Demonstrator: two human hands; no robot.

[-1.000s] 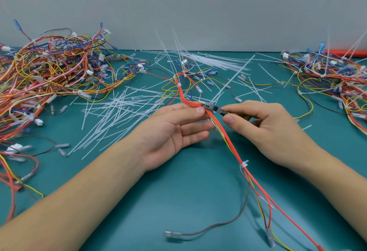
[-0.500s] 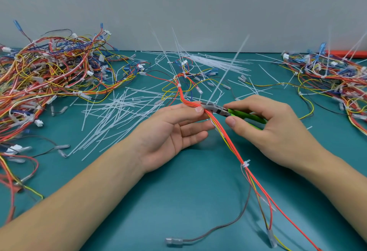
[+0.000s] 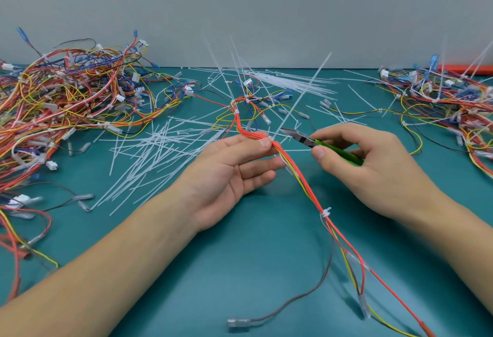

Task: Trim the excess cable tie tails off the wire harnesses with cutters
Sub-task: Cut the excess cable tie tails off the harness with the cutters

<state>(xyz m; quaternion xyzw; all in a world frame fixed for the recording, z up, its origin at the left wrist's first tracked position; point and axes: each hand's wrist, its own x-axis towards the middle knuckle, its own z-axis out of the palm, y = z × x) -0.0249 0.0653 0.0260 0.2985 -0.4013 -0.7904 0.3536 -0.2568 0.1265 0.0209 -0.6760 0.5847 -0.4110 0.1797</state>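
White nylon tie tail (image 3: 301,94) stands uncut, slanting toward 1 o'clock from the harness (image 3: 296,176) at table centre. Step in hand, as I judge it: lining up the cut. Left hand (image 3: 234,171), palm up, pinches the red-orange bundle at the tie head, thumb on top. Right hand (image 3: 373,166) at 3 o'clock grips the green-handled cutters (image 3: 314,142), fingers curled round the handles, nose just beside the tail's base; blade gap not discernible. Next: seat blades flush against the head, clear of the wires.
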